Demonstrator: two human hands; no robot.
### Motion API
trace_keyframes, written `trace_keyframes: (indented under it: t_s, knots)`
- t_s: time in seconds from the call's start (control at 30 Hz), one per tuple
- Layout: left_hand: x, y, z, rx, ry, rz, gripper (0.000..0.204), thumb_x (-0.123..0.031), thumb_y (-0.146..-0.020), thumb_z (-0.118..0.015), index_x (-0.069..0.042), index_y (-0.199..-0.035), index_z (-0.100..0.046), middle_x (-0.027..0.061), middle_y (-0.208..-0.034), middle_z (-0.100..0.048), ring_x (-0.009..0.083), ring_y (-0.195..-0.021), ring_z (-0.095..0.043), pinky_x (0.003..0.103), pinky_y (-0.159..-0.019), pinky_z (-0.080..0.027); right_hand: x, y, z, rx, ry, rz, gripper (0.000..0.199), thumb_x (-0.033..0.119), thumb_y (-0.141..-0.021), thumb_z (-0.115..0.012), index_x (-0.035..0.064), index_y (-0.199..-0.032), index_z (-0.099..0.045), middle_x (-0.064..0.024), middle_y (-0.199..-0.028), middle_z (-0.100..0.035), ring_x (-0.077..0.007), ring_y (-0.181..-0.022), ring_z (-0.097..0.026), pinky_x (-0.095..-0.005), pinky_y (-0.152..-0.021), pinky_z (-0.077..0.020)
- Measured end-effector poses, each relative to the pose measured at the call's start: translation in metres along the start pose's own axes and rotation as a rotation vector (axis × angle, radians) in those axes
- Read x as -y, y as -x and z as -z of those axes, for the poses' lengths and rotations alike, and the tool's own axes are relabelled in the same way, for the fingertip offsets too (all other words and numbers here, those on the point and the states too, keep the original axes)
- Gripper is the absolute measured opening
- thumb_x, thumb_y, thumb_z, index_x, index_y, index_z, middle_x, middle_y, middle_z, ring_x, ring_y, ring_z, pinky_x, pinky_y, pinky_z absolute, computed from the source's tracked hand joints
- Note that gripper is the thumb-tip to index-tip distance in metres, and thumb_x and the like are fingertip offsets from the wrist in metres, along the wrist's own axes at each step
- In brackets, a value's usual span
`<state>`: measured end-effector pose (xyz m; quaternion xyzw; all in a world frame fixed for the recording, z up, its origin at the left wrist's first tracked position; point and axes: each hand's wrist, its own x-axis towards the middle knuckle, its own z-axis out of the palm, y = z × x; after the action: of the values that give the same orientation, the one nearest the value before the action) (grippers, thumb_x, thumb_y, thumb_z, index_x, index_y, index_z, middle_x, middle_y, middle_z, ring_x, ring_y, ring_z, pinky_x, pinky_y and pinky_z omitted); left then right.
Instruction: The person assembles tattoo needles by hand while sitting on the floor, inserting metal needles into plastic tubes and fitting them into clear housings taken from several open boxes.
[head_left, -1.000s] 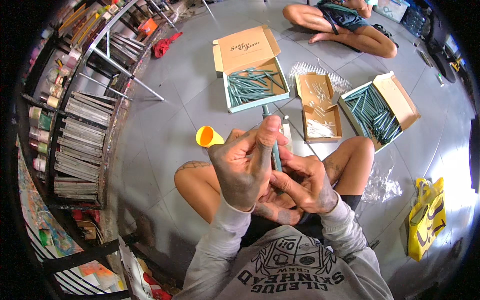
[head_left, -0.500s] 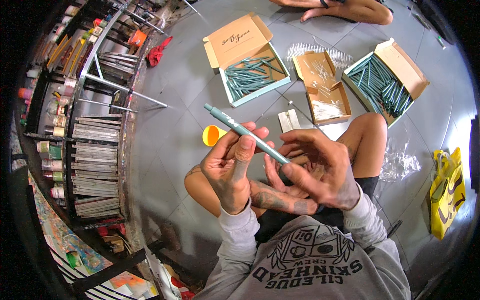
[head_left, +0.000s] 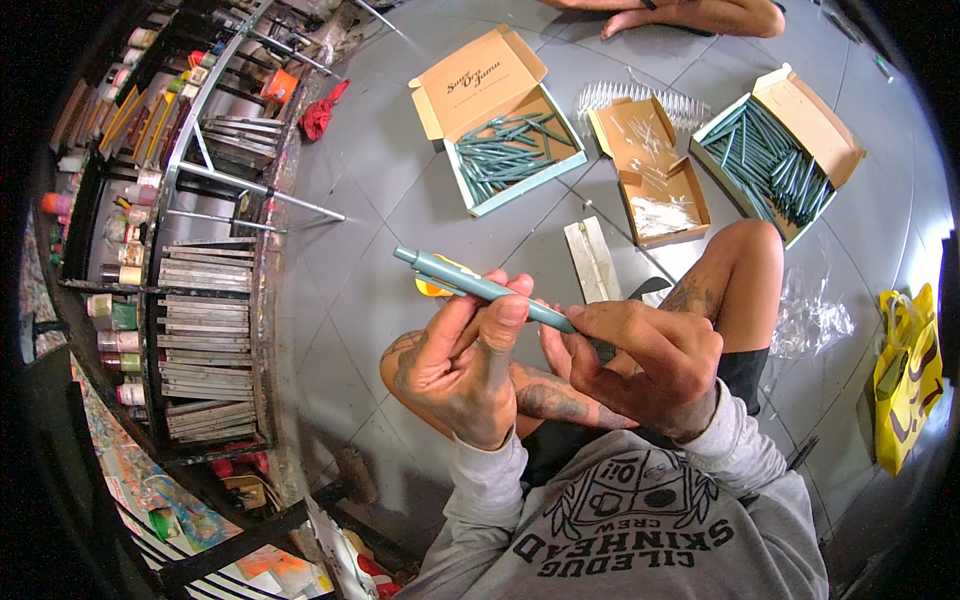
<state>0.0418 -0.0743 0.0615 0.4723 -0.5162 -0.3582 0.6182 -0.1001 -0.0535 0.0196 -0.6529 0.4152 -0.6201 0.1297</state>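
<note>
Pinching a teal pen (head_left: pixel 480 288) mid-barrel, the left hand (head_left: pixel 468 365) could lose it if the right hand (head_left: pixel 655 350), fingers (head_left: pixel 602 321) closed on its near end, pulled askew.

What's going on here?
A person in a grey sweatshirt holds a slim teal pen in the left hand, the right hand pinching its lower end. Ahead on the grey tiled floor stand two open cardboard boxes of similar teal pieces, with a smaller brown cardboard box of thin white sticks between them.
</note>
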Motion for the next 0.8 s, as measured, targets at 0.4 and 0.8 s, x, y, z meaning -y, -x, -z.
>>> trace_keyframes:
  t_s: [0.4,0.8]
  knots:
    - [-0.006,0.007,-0.010,0.014,-0.008,-0.063,0.028,0.003,-0.085,-0.074,0.014,-0.110,-0.066,0.0225,-0.096,-0.072,0.0231,-0.080,-0.072,0.031,-0.075,-0.060,0.008,-0.006,0.008,0.130,-0.150,-0.229,0.022,0.002,-0.070,-0.075,0.0053,-0.091,-0.069,-0.0100,-0.075,-0.067,-0.0258,-0.064,-0.069,-0.0334,-0.057,-0.0537]
    - [0.010,0.017,-0.006,0.136,-0.097,-0.040,0.025,-0.004,-0.092,-0.069,0.012,-0.112,-0.067,0.0169,-0.088,-0.073,0.0158,-0.076,-0.070,0.025,-0.065,-0.057,0.008,0.012,-0.006,0.049,-0.215,-0.289,0.024,-0.002,-0.068,-0.077,0.0019,-0.090,-0.068,-0.0116,-0.073,-0.067,-0.0212,-0.065,-0.070,-0.0304,-0.058,-0.0532]
